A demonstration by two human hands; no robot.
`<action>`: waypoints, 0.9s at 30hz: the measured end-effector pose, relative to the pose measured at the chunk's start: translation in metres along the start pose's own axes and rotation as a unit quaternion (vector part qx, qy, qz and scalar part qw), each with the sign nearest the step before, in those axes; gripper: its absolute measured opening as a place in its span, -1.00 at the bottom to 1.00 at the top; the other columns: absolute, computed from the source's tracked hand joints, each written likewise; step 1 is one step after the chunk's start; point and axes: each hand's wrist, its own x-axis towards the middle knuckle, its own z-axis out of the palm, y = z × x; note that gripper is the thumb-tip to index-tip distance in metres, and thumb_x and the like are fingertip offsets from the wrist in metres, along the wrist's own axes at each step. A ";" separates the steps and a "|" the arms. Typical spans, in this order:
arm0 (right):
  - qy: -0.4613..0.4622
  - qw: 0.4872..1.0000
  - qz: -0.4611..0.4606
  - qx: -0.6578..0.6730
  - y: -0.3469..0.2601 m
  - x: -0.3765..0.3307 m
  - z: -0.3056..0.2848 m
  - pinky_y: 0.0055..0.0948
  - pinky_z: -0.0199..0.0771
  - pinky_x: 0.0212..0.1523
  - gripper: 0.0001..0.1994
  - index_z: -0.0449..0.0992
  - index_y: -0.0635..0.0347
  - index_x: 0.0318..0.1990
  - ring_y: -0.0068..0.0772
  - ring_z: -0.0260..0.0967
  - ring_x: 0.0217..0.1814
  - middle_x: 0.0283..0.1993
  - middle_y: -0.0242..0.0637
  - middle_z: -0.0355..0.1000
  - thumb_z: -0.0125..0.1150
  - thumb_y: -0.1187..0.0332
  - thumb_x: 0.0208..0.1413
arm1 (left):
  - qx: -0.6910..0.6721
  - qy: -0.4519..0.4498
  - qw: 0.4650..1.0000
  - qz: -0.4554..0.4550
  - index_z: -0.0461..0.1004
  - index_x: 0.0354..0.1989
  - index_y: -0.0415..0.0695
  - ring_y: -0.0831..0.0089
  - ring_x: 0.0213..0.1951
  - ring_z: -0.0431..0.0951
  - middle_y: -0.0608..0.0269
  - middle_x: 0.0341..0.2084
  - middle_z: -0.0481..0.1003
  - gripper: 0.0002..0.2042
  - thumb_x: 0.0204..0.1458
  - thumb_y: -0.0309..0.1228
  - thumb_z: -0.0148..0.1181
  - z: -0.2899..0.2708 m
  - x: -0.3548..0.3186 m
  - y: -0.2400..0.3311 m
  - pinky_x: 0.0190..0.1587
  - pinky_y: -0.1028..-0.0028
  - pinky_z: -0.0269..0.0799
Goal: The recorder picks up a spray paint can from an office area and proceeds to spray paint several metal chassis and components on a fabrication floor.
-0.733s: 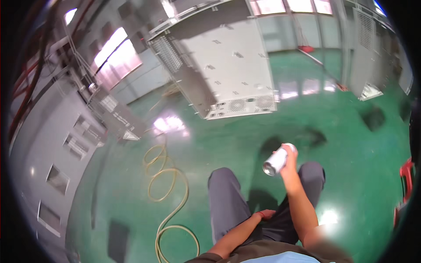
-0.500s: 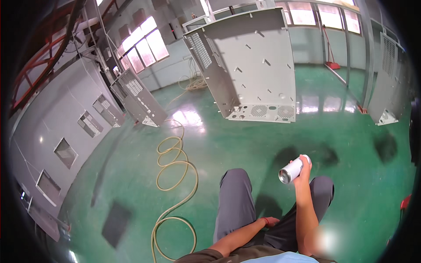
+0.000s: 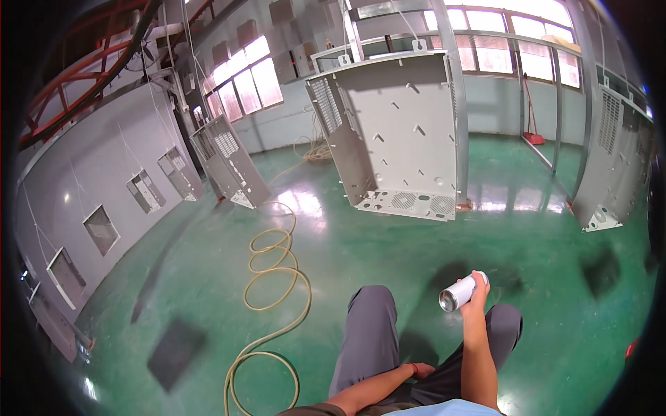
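Note:
My right hand (image 3: pixel 477 294) is wrapped round a white metal can (image 3: pixel 459 292), held out just beyond my right knee. The can lies nearly on its side, with its silvery recessed end pointing left and toward me; my hand hides the other end. My left hand (image 3: pixel 422 371) rests low between my legs against the right thigh, a red band at its wrist. Its fingers are mostly hidden. In front of me hangs a large pale grey sheet-metal housing (image 3: pixel 399 132), with studs on its back wall and vent holes in its base.
A yellowish hose (image 3: pixel 305 305) lies in loops on the green floor (image 3: pixel 208 277), left of my legs. More metal panels hang at left (image 3: pixel 229 163) and right (image 3: pixel 614 156). Behind stand metal posts (image 3: pixel 557 111) and a red long-handled dustpan (image 3: pixel 533 138).
My view has tilted upward, so most things sit lower in the picture. A post now shows behind the housing's right edge. Both hands keep nearly the same pose, the can still in the right.

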 end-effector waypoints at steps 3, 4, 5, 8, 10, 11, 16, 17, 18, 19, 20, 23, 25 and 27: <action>-0.001 1.000 0.011 -0.011 -0.007 -0.003 -0.003 0.04 0.67 -0.18 -0.21 0.10 -0.14 0.34 0.01 0.46 -0.14 0.09 -0.17 0.29 0.44 0.38 -0.01 | 0.008 0.009 1.000 -0.005 0.50 0.17 -0.08 0.07 0.17 0.55 0.00 0.10 0.57 -0.55 0.09 -0.24 0.23 0.006 0.012 0.002 0.17 0.16 0.42; 0.002 1.000 0.007 -0.012 -0.012 -0.001 -0.005 0.04 0.67 -0.18 -0.21 0.10 -0.14 0.34 0.01 0.46 -0.14 0.09 -0.17 0.29 0.44 0.38 -0.01 | 0.024 0.010 1.000 -0.007 0.50 0.17 -0.08 0.07 0.16 0.55 0.00 0.10 0.57 -0.55 0.09 -0.24 0.23 0.007 0.017 0.006 0.17 0.15 0.42; 0.004 1.000 0.004 -0.013 -0.017 0.000 -0.008 0.04 0.67 -0.18 -0.21 0.10 -0.14 0.34 0.01 0.46 -0.14 0.09 -0.17 0.29 0.44 0.38 -0.01 | 0.029 0.005 1.000 -0.008 0.50 0.17 -0.08 0.07 0.17 0.55 0.00 0.10 0.57 -0.55 0.09 -0.24 0.23 0.006 0.022 0.011 0.17 0.15 0.41; 0.008 1.000 -0.004 -0.012 -0.028 0.005 -0.014 0.04 0.67 -0.19 -0.19 0.08 -0.13 0.35 0.01 0.47 -0.16 0.07 -0.17 0.30 0.45 0.39 -0.02 | 0.033 -0.003 0.999 -0.012 0.50 0.18 -0.08 0.04 0.18 0.54 -0.02 0.11 0.56 -0.55 0.09 -0.26 0.22 0.006 0.031 0.021 0.18 0.15 0.41; 0.006 1.000 -0.006 -0.014 -0.034 0.008 -0.018 0.04 0.67 -0.20 -0.19 0.07 -0.13 0.35 0.01 0.47 -0.16 0.07 -0.16 0.30 0.45 0.39 -0.02 | 0.021 0.002 1.000 -0.012 0.50 0.18 -0.08 0.02 0.19 0.53 -0.03 0.10 0.56 -0.55 0.09 -0.28 0.22 0.009 0.037 0.025 0.18 0.14 0.41; 0.004 1.000 -0.007 -0.013 -0.037 0.009 -0.020 0.04 0.67 -0.20 -0.19 0.07 -0.13 0.35 0.01 0.47 -0.16 0.07 -0.16 0.30 0.45 0.39 -0.02 | 0.016 0.006 1.000 -0.008 0.49 0.19 -0.08 0.02 0.19 0.53 -0.04 0.11 0.56 -0.55 0.08 -0.29 0.21 0.010 0.040 0.026 0.18 0.14 0.41; 0.002 1.000 -0.003 -0.011 -0.050 0.012 -0.026 0.04 0.67 -0.22 -0.19 0.07 -0.15 0.35 0.01 0.47 -0.18 0.07 -0.16 0.30 0.45 0.39 -0.02 | 0.023 0.010 1.000 -0.007 0.49 0.19 -0.09 0.00 0.19 0.53 -0.04 0.12 0.55 -0.54 0.07 -0.34 0.18 0.016 0.053 0.033 0.18 0.13 0.42; 0.004 1.000 -0.003 -0.012 -0.055 0.014 -0.029 0.04 0.67 -0.22 -0.19 0.07 -0.15 0.35 0.01 0.47 -0.19 0.07 -0.16 0.30 0.45 0.39 -0.02 | 0.025 0.005 1.000 -0.010 0.49 0.19 -0.09 0.00 0.19 0.53 -0.04 0.12 0.55 -0.54 0.07 -0.35 0.17 0.016 0.057 0.037 0.18 0.13 0.42; 0.006 1.000 -0.004 -0.012 -0.059 0.015 -0.031 0.04 0.67 -0.22 -0.19 0.07 -0.15 0.34 0.01 0.47 -0.19 0.07 -0.16 0.30 0.45 0.39 -0.02 | 0.028 0.001 1.000 -0.012 0.49 0.19 -0.09 0.00 0.19 0.53 -0.04 0.12 0.55 -0.55 0.07 -0.36 0.17 0.016 0.060 0.042 0.18 0.12 0.42; 0.008 1.000 -0.003 -0.012 -0.063 0.016 -0.033 0.04 0.67 -0.22 -0.20 0.07 -0.15 0.34 0.01 0.48 -0.20 0.07 -0.16 0.30 0.45 0.39 -0.02 | 0.030 -0.002 0.999 -0.016 0.49 0.19 -0.09 0.00 0.19 0.53 -0.05 0.12 0.55 -0.55 0.07 -0.36 0.16 0.017 0.064 0.045 0.18 0.12 0.42; 0.008 1.000 -0.006 -0.012 -0.066 0.017 -0.034 0.04 0.67 -0.22 -0.20 0.07 -0.15 0.34 0.01 0.48 -0.20 0.07 -0.16 0.30 0.45 0.39 -0.02 | 0.029 -0.001 1.000 -0.011 0.49 0.19 -0.09 0.00 0.19 0.53 -0.04 0.11 0.56 -0.55 0.07 -0.36 0.16 0.017 0.066 0.048 0.18 0.13 0.42; 0.002 1.000 -0.003 -0.011 -0.073 0.015 -0.035 0.04 0.67 -0.22 -0.20 0.07 -0.16 0.35 0.02 0.48 -0.20 0.07 -0.16 0.30 0.45 0.39 -0.01 | 0.025 0.008 1.000 -0.006 0.50 0.18 -0.08 0.02 0.18 0.54 -0.03 0.10 0.56 -0.56 0.08 -0.36 0.17 0.023 0.071 0.048 0.17 0.14 0.42; 0.000 1.000 -0.003 -0.015 -0.079 0.014 -0.038 0.04 0.67 -0.23 -0.18 0.06 -0.17 0.36 0.02 0.48 -0.19 0.07 -0.15 0.31 0.45 0.39 -0.01 | 0.020 0.013 1.000 0.002 0.51 0.17 -0.07 0.03 0.17 0.55 -0.02 0.09 0.57 -0.57 0.07 -0.37 0.18 0.026 0.075 0.053 0.16 0.14 0.42; 0.009 1.000 -0.010 -0.018 -0.088 0.015 -0.042 0.05 0.67 -0.22 -0.17 0.05 -0.18 0.37 0.02 0.49 -0.18 0.08 -0.15 0.31 0.46 0.38 -0.01 | 0.024 0.010 1.000 -0.009 0.52 0.15 -0.07 0.05 0.16 0.55 -0.02 0.08 0.58 -0.59 0.08 -0.37 0.18 0.025 0.081 0.064 0.15 0.15 0.43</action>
